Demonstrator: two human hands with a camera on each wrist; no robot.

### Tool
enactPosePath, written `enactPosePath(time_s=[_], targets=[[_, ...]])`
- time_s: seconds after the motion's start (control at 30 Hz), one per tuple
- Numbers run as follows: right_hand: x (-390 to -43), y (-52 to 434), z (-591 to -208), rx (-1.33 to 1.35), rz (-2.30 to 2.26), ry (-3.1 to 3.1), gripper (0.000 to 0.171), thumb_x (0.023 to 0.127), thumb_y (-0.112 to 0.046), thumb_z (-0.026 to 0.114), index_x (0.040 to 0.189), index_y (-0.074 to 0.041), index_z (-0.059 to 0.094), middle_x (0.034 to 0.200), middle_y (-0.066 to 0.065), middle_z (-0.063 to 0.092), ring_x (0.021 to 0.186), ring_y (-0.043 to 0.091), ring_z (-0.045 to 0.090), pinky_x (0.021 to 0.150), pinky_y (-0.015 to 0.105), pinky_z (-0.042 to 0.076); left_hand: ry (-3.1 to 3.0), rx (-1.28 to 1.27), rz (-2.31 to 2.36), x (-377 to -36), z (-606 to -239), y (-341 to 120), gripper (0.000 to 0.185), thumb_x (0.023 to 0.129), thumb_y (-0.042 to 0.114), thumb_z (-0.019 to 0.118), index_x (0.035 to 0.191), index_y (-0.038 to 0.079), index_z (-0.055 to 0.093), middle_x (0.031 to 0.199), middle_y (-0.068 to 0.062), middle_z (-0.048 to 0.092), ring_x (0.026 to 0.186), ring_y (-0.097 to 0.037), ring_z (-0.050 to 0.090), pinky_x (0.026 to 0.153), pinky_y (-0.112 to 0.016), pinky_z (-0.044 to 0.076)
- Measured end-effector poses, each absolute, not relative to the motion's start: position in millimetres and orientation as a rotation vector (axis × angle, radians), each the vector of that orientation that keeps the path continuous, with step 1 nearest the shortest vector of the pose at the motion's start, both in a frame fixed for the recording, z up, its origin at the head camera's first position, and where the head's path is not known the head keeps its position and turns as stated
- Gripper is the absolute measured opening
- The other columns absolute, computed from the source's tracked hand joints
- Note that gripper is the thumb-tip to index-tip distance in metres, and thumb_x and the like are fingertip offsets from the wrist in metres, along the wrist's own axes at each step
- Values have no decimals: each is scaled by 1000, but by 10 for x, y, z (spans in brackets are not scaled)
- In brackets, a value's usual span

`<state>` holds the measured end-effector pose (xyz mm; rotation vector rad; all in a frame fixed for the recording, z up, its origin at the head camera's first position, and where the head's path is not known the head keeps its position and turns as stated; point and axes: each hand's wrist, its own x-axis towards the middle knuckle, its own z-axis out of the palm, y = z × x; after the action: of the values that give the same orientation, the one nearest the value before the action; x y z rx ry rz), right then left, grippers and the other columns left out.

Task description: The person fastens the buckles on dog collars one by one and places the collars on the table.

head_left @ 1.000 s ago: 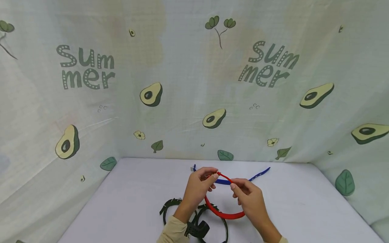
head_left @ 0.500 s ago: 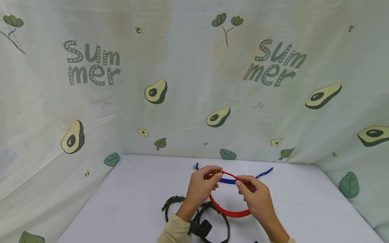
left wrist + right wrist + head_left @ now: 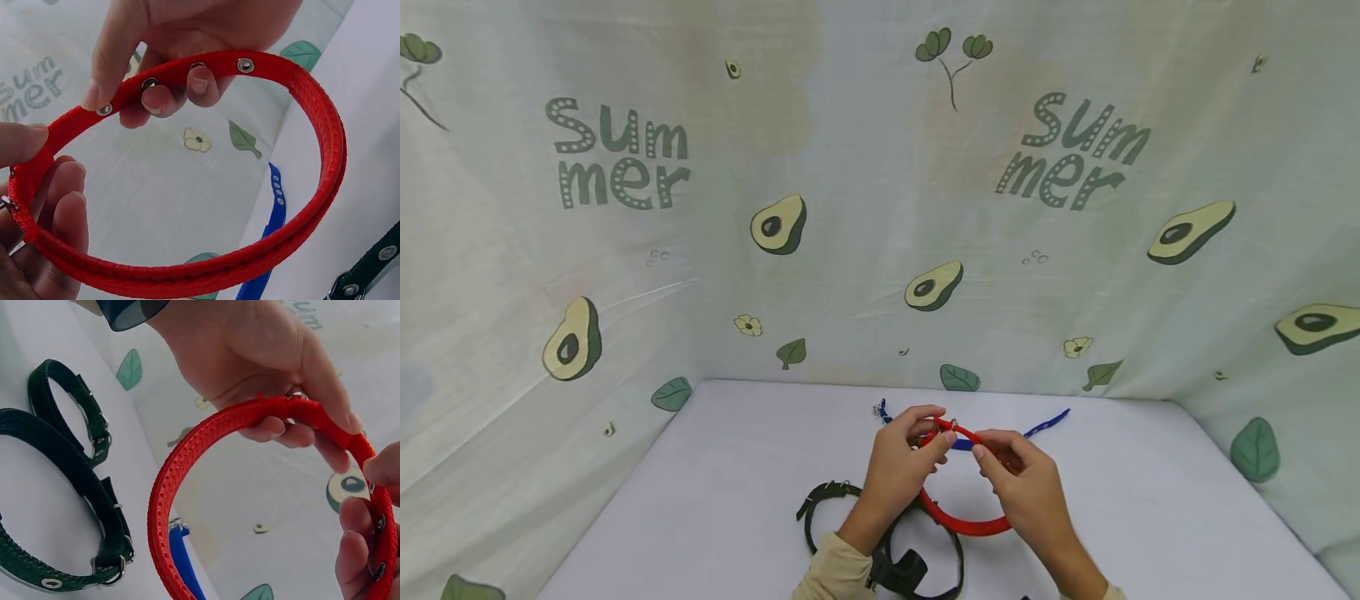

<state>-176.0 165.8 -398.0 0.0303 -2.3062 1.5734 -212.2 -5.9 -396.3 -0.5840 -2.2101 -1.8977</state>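
A red collar (image 3: pixel 970 527) with metal eyelets is held up in a closed loop between both hands. The left hand (image 3: pixel 904 454) pinches it at the buckle end, where a metal ring (image 3: pixel 9 203) shows beside the fingers. With thumb and fingers, the right hand (image 3: pixel 1024 479) grips the eyelet strap (image 3: pixel 150 83) a short way along. In the right wrist view the red band (image 3: pixel 187 450) arches over to the left hand (image 3: pixel 250 356), whose fingers cover most of the buckle.
A blue collar (image 3: pixel 1047 423) lies on the white table (image 3: pixel 730 467) behind the hands. Dark green collars (image 3: pixel 827 493) lie nearer, partly under the left forearm; two loops show in the right wrist view. Printed cloth (image 3: pixel 850 167) hangs at the back and sides.
The hands have drawn slightly closer together at the top of the red collar. The strap between them now shows broader, with metal visible by the left fingertips. The head view has shifted slightly.
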Motion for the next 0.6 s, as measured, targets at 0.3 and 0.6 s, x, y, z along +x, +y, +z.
enactPosePath(time_s=[0.3,0.6], targets=[[-1759,1616,-4019,12,1618,-2240,20,92,-15,74,112,-11,70,96,7,68,76,21,63,62,30,57,-2198,-546,-2057,-2116,-3960,-37,35,94,27,72,123,9,66,101,0,74,80,-14,69,72,-27,56],[-1773,1599,-4046,24,1653,-2222,19,92,-11,74,110,-12,70,98,6,70,78,22,66,63,30,57,-2079,-504,-2317,-2133,-3963,-9,31,99,29,66,117,4,66,106,-10,69,97,-24,67,87,-30,55]])
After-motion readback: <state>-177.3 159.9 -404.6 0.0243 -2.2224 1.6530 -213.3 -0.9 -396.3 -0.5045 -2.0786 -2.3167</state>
